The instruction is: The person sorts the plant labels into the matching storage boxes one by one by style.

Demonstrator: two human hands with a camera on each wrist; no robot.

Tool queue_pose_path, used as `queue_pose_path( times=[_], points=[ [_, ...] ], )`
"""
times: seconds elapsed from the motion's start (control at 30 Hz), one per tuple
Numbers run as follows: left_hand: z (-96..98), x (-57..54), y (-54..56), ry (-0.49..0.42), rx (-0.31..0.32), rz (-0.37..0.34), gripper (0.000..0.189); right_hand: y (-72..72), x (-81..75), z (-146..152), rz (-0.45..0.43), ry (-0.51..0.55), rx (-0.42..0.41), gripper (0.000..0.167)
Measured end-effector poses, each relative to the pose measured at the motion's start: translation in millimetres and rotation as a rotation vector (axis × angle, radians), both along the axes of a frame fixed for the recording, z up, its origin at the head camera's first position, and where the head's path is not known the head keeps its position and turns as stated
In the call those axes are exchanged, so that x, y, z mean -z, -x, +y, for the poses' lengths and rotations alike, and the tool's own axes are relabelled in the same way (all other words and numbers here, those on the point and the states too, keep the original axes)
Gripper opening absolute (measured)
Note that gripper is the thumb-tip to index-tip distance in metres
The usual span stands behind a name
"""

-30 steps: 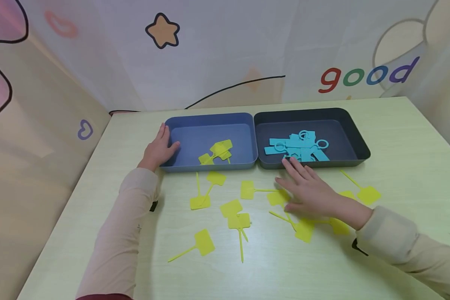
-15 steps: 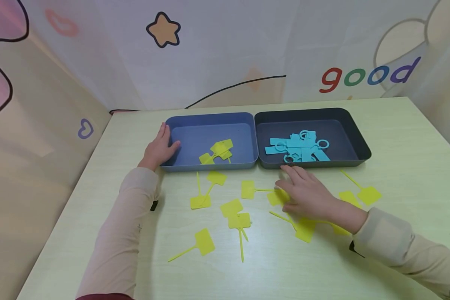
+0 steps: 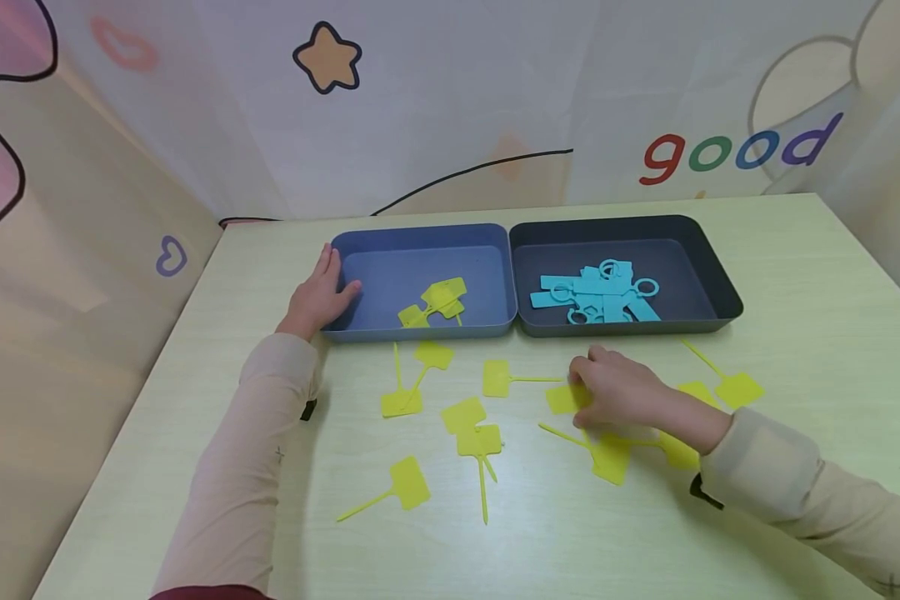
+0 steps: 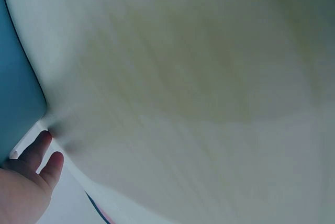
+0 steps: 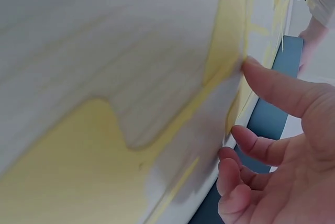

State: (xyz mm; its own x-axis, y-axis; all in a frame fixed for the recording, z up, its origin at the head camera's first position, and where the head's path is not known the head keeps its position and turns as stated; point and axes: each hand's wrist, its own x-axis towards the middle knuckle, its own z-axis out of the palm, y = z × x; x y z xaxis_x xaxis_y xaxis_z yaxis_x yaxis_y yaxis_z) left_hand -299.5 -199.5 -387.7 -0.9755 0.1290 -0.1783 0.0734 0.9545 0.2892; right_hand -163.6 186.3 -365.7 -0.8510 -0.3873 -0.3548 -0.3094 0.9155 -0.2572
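Observation:
My left hand (image 3: 313, 298) holds the left wall of the blue tray (image 3: 420, 335), its thumb over the rim and its fingers along the outside. In the left wrist view those fingers (image 4: 52, 169) lie beside the tray's side. On the table before the dark tray (image 3: 630, 328), my right hand (image 3: 618, 387) has curled fingers and pinches a yellow plastic tag (image 3: 562, 400) with a square flag and thin stem. The right wrist view shows thumb and forefinger at its edge; their contact is partly hidden. Several yellow tags lie in the blue tray, turquoise ringed tags (image 3: 603, 287) in the dark one.
Loose yellow tags lie about the table, some singly (image 3: 408, 483), some overlapping (image 3: 478, 442), others beneath the right forearm (image 3: 678, 450). Both trays stand side by side near the back edge. A printed curtain (image 3: 450, 100) hangs behind the table.
My right hand has drawn back from the dark tray's front edge, and its spread fingers have curled in around the yellow tag, which shifted slightly right. The left hand stays put.

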Motion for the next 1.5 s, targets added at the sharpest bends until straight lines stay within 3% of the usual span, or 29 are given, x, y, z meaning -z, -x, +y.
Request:
queue_pose_path(
  times=[0.37, 0.63, 1.1, 1.5],
  points=[
    [-1.7, 1.7, 1.1, -0.003, 0.009, 0.004, 0.073, 8.8, -2.5, -2, -0.076, -0.059, 0.002, 0.043],
    [-2.8, 2.4, 1.7, -0.001, 0.014, 0.008, 0.074, 10.5, -3.8, -3, -0.109, -0.032, -0.006, 0.038],
    [-5.7, -3.7, 1.9, -0.006, 0.056, -0.062, 0.081, 10.9, -1.8, -1, -0.112, -0.009, 0.001, 0.040],
    [-10.0, -1.7, 3.2, -0.037, 0.078, -0.046, 0.077, 14.6, 0.5, 1, -0.124, 0.005, -0.004, 0.040]
  ],
)
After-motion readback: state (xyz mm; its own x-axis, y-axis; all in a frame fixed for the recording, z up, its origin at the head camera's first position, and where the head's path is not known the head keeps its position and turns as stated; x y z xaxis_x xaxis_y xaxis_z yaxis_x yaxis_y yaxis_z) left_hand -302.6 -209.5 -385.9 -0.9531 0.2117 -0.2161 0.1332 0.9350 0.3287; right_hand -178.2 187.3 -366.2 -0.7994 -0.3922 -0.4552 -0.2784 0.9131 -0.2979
